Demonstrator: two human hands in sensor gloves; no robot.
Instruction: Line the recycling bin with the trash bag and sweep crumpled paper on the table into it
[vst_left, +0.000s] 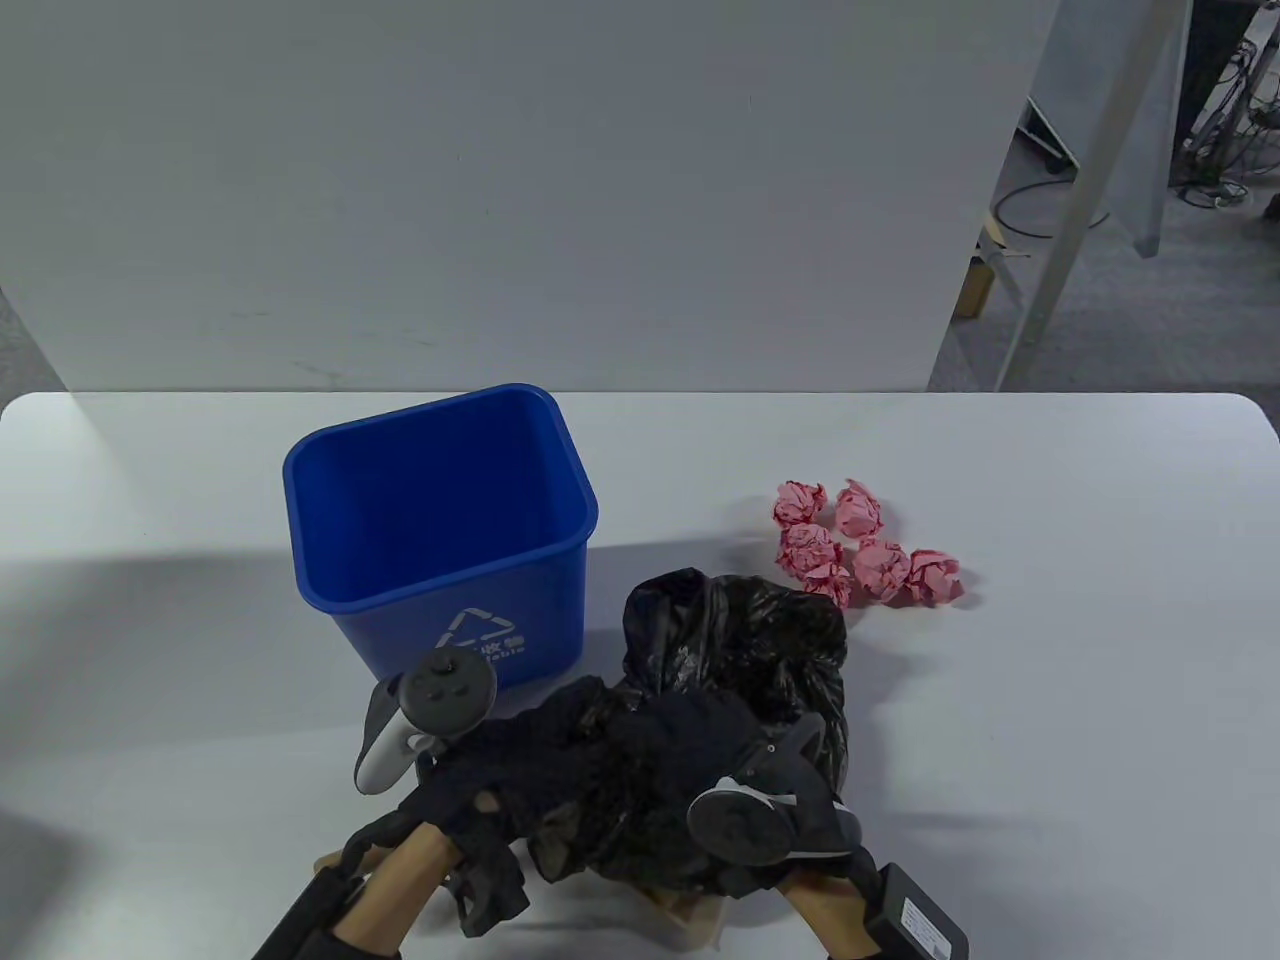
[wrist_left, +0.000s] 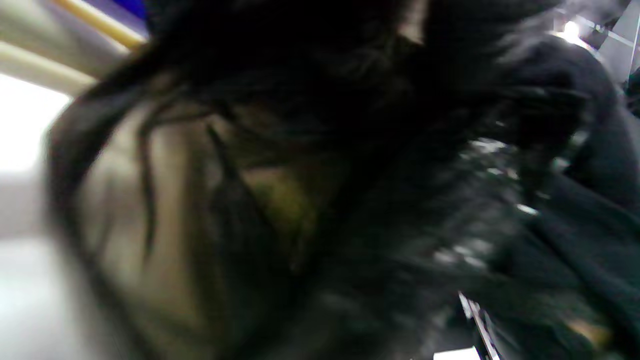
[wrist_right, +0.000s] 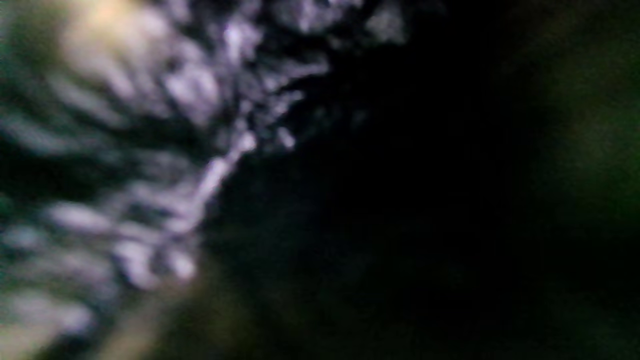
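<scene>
Blue bin (vst_left: 440, 530): stood upright on the white table (vst_left: 1050, 700), unlined, just beyond the left hand (vst_left: 490, 790). Paper balls (vst_left: 860, 545): six, pink, clustered beyond and to the right of the right hand (vst_left: 750, 790), the nearest touching the bag's far edge. Black bag (vst_left: 730, 650): bunched, held between both hands and billowing away from them; gloved fingers are buried in its folds, apparently gripping it, though their exact curl cannot be told. Both wrist views are blurred, filled with dark plastic.
</scene>
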